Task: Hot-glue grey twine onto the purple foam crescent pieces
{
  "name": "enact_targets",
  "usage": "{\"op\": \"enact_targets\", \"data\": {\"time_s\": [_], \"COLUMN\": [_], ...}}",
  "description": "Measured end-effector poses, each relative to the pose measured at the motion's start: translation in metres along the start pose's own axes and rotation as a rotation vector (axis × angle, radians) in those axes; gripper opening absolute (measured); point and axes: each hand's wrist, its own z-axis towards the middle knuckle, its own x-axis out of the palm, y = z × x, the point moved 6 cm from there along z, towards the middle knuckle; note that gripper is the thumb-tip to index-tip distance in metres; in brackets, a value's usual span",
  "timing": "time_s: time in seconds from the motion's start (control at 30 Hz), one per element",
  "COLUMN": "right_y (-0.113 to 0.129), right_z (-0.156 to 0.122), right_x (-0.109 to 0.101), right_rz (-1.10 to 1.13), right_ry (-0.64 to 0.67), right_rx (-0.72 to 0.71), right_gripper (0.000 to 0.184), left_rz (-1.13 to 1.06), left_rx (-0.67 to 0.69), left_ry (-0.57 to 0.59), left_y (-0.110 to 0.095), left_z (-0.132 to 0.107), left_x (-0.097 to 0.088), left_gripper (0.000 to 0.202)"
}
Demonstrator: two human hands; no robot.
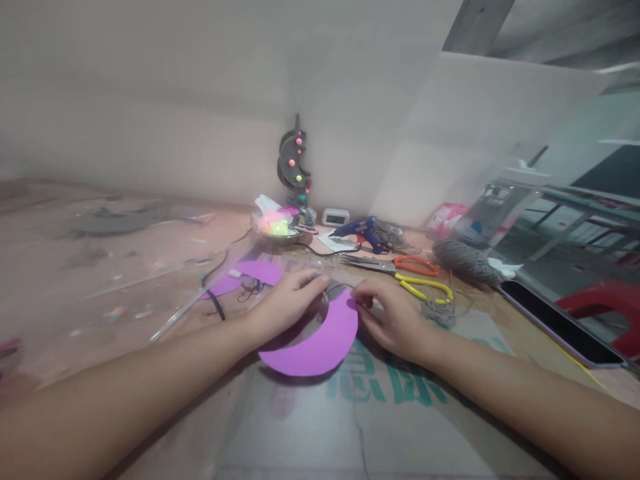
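A purple foam crescent (320, 343) lies on a sheet of cardboard (380, 427) in front of me. My left hand (287, 303) rests on its upper left part, fingers curled and pinching near a thin grey wire or string at the crescent's tip. My right hand (393, 313) is at the crescent's right tip, fingers curled in a pinch on the same spot. What the fingertips hold is too small to make out. A second purple foam piece (250, 275) lies behind the left hand.
Behind the hands lie orange scissors (400, 265), yellow-handled scissors (425, 287), a blue glue gun (360, 231), a grey twine ball (465, 261), a bowl of coloured bits (275, 225) and a dark moon ornament (295, 163). A phone (560, 323) lies at the right edge.
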Motion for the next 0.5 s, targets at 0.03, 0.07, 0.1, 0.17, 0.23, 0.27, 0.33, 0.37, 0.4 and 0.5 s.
{"op": "enact_targets", "data": {"time_s": [0.03, 0.07, 0.1, 0.17, 0.23, 0.27, 0.33, 0.37, 0.4, 0.5], "right_y": [-0.002, -0.006, -0.01, -0.021, -0.032, -0.035, -0.035, -0.033, -0.029, -0.014], "right_z": [0.0, -0.001, -0.001, -0.002, -0.003, -0.003, 0.0, 0.002, 0.005, 0.013], "right_x": [-0.002, -0.004, -0.004, 0.0, 0.007, 0.01, 0.008, 0.004, -0.002, -0.024], "right_rz": [0.012, 0.027, 0.043, 0.08, 0.105, 0.095, 0.044, 0.016, -0.002, 0.032], "right_ry": [-0.031, -0.056, -0.067, -0.025, 0.073, 0.121, 0.166, 0.159, 0.14, 0.123], "right_rx": [0.038, 0.09, 0.154, 0.304, 0.436, 0.468, 0.458, 0.434, 0.411, 0.386], "right_gripper": [0.025, 0.03, 0.036, 0.048, 0.049, 0.043, 0.024, 0.019, 0.018, 0.019], "left_rz": [-0.015, -0.03, -0.04, -0.043, -0.031, -0.023, -0.015, -0.018, -0.026, -0.097], "left_rx": [0.001, 0.006, 0.012, 0.026, 0.039, 0.046, 0.051, 0.046, 0.036, -0.016], "left_ry": [-0.015, -0.023, -0.024, -0.02, -0.026, -0.03, -0.034, -0.038, -0.046, -0.085], "left_y": [0.001, 0.002, 0.003, 0.003, 0.004, 0.004, 0.004, 0.004, 0.005, 0.01], "left_z": [0.0, 0.0, 0.001, 0.001, 0.001, 0.001, 0.001, 0.001, 0.001, 0.002], "left_x": [-0.001, -0.001, -0.001, -0.002, -0.003, -0.003, -0.003, -0.004, -0.004, -0.005], "left_gripper": [0.036, 0.036, 0.036, 0.037, 0.036, 0.036, 0.036, 0.037, 0.037, 0.037]}}
